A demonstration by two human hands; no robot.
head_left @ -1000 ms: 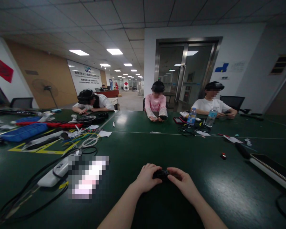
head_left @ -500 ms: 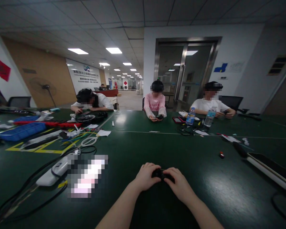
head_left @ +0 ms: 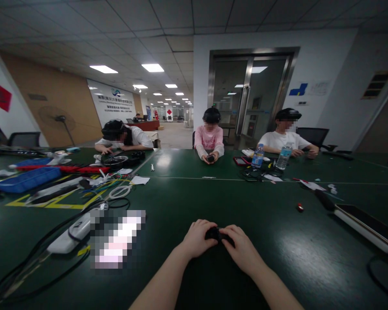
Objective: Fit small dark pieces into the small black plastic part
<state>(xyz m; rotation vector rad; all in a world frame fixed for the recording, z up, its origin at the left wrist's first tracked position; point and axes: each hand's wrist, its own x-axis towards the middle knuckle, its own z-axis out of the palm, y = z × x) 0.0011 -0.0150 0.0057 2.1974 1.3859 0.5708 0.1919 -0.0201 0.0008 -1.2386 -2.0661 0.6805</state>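
Note:
In the head view a small dark object lies between my two hands, low over the near part of the green table. My left hand is curled round its left side, thumb in front and fingers behind. From the right, my right hand pinches its other end between thumb and fingers. The object is black and mostly covered by my fingers, so its kind cannot be made out.
Left of my hands are a pixelated bright panel, a white power strip, tangled cables and a blue tray. A small red item and a white-edged device lie to the right. Across the table sit several people and two bottles.
My hands keep their grip on the dark object, with only a slight shift of the right fingers. Across the table, the person in pink has brought both hands together around a dark item.

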